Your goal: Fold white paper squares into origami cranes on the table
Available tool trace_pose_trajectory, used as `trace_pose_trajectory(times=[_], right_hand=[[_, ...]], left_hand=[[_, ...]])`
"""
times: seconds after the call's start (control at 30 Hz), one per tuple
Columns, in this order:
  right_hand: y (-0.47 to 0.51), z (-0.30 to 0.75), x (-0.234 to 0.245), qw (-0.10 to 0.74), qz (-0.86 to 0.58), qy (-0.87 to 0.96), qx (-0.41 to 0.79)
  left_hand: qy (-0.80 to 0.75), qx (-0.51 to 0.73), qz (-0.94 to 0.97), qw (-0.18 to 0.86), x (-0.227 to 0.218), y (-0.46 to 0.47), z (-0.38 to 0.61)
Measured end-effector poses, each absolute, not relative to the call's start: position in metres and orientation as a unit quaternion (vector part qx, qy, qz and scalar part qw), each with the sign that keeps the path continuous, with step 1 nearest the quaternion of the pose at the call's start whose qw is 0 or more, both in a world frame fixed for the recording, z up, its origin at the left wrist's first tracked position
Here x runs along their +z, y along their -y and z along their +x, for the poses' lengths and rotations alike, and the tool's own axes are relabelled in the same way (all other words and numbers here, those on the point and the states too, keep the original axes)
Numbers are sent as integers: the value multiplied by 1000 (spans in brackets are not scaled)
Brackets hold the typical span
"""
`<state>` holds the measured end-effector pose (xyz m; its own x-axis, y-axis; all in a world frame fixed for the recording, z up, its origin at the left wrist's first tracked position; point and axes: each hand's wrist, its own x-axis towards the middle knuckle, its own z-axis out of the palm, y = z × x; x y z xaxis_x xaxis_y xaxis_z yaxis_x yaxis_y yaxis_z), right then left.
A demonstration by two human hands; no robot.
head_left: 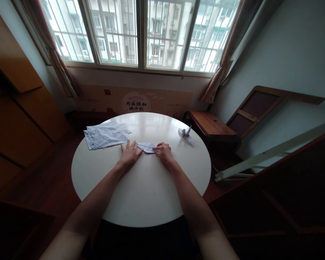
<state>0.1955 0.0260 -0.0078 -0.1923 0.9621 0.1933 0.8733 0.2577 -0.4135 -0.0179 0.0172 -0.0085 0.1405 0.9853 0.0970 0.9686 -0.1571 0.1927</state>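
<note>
A folded piece of pale paper (147,147) lies on the white round table, between my two hands. My left hand (130,153) rests with fingers spread at the paper's left end, its fingertips touching the table and the paper's edge. At the other end, my right hand (164,151) pinches the paper's right tip between thumb and fingers. A pile of creased paper sheets (107,135) spreads just left of my left hand. Farther right stands a folded paper crane (186,134), apart from both hands.
The white round table (141,195) has its near edge close to my body. A wooden bench (212,123) stands beyond its right side. A large printed box (162,101) lies under the barred window (141,36). Wooden cabinets (24,115) line the left.
</note>
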Motion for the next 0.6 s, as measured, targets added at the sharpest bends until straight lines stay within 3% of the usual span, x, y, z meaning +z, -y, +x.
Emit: trace_pose_trajectory(times=[0.17,0.33,0.6], right_hand=[[-24,195,-4,201,-603,764,107],[-22,195,-1,198,-611,759,106],[-22,197,1,206,-633,738,113]], left_hand=[[-568,166,806,5,-10,-15,-12],[-453,154,876,61,-12,-14,-6],[-444,142,880,89,-10,-15,-9]])
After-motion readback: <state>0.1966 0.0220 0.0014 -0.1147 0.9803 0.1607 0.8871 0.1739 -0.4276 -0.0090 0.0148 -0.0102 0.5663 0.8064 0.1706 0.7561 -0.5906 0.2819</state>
